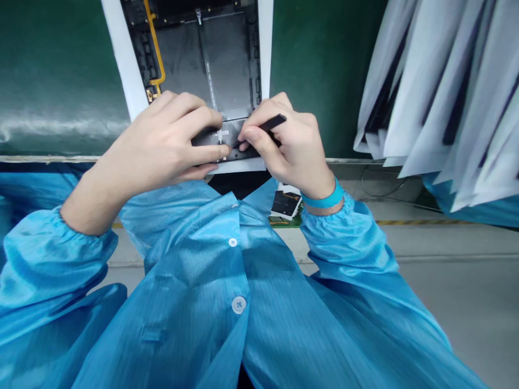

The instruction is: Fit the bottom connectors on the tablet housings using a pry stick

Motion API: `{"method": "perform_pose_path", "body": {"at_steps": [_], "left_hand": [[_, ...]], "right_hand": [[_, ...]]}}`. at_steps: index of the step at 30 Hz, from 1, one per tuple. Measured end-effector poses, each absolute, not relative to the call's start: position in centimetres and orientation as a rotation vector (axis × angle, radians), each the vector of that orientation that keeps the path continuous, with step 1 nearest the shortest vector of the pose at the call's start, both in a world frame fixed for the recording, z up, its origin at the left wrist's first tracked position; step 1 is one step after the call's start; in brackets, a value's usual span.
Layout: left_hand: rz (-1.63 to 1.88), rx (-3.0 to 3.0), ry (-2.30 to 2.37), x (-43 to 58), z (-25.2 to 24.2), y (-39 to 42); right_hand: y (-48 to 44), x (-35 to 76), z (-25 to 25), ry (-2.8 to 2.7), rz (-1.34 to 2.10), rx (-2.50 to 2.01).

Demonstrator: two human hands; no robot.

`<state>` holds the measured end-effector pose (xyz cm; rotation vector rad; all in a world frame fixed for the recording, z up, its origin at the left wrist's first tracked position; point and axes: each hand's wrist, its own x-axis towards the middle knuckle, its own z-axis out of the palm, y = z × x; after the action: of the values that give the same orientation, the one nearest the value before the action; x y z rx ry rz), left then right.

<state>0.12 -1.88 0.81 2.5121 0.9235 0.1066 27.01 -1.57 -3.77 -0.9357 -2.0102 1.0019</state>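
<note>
An opened tablet [227, 54], its dark inside facing up, lies on a white sheet [265, 43] on the green bench. My left hand [170, 140] rests over its near end with the fingers apart; one fingertip presses close to small connectors there. The thumb lies by the near edge. In my right hand [284, 140] is a slim black tool [274, 122], pinched between thumb and fingers, tip slanting down onto the near end of the tablet beside my left fingertip. Whether it is tweezers or a pry stick I cannot tell. An orange flex cable [158, 48] runs along the tablet's left side.
White sheets [421, 81] with dark parts between them stand in a row at the right of the green bench [320, 70]. Below the bench edge, a small dark part on white [286, 202] shows beside my blue smock [203, 270].
</note>
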Motion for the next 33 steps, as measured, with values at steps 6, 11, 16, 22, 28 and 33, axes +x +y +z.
{"method": "perform_pose_path", "body": {"at_steps": [6, 11, 16, 22, 28, 33], "left_hand": [[0.137, 2.692, 0.877, -0.20, 0.25, -2.03], [0.124, 2.594, 0.906, 0.06, 0.52, -2.00], [0.112, 2.529, 0.915, 0.17, 0.83, -1.83], [0.133, 2.503, 0.913, -0.01, 0.81, -1.86], [0.149, 2.508, 0.922, 0.02, 0.67, -1.99], [0.147, 2.577, 0.894, 0.08, 0.71, -1.88]], "right_hand": [[-1.51, 27.07, -4.02, -2.045, 0.965, -0.916], [-1.27, 27.00, -4.19, -2.116, 0.907, -0.877], [-1.02, 27.04, -4.29, -2.159, 0.914, -0.804], [-1.64, 27.24, -3.83, -2.031, 0.941, -0.902], [-1.59, 27.10, -3.96, -2.037, 0.976, -0.894], [-1.40, 27.11, -4.17, -2.046, 0.973, -0.888]]}}
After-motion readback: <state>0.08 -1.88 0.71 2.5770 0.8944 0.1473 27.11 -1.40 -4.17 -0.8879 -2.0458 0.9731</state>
